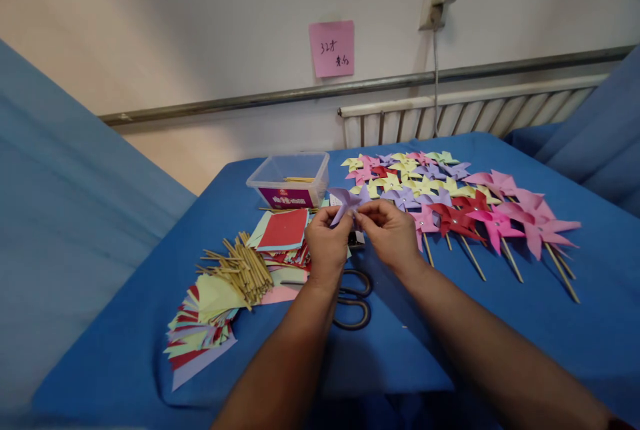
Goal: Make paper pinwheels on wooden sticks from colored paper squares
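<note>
Both hands hold a purple paper pinwheel head (347,201) above the blue table (500,323). My left hand (327,243) pinches its lower left side, fingers closed. My right hand (390,230) pinches its centre from the right, fingers closed too. Black-handled scissors (354,300) lie on the cloth just below my wrists. A pile of thin wooden sticks (243,269) lies left of my left hand. A stack of cut coloured paper squares, red on top (283,230), sits beside the sticks.
Several finished pinwheels on sticks (480,210), pink, red, yellow and purple, are spread over the table's right half. A clear plastic box (290,180) stands behind the paper. More folded paper pieces (200,330) lie at the front left. A radiator (470,113) runs along the wall.
</note>
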{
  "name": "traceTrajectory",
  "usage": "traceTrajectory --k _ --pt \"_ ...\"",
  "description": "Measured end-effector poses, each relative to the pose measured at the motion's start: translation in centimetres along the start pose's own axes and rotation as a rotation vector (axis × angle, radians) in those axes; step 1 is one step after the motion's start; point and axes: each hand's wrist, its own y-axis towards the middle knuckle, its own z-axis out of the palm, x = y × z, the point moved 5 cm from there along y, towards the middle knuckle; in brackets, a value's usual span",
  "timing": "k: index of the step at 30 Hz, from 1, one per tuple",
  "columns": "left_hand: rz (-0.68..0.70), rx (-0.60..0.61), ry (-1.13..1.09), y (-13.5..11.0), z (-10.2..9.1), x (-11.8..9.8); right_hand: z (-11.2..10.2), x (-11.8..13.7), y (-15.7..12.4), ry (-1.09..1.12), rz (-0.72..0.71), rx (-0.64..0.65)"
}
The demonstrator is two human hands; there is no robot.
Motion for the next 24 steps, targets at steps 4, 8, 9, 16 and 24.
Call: traceTrajectory --k 4,8,9,16,24 --pt "-0.008 0.000 -0.020 -0.02 0.06 0.03 -0.07 0.13 0.04 -0.035 -0.007 0.003" --pt "-0.006 0.015 -0.034 0.01 0.22 0.12 -0.15 0.15 0.10 -0.058 -0.030 -0.004" --pt "-0.006 0.020 -0.035 0.02 0.25 0.15 -0.18 0.14 0.11 -0.065 -0.035 -0.006" --pt "-0.009 0.049 -0.042 0.06 0.34 0.18 -0.45 -0.15 0.08 -0.085 -0.032 -0.016" --pt "-0.005 0.075 -0.042 0.10 0.35 0.21 -0.49 -0.16 0.17 -0.105 -0.024 -0.017"
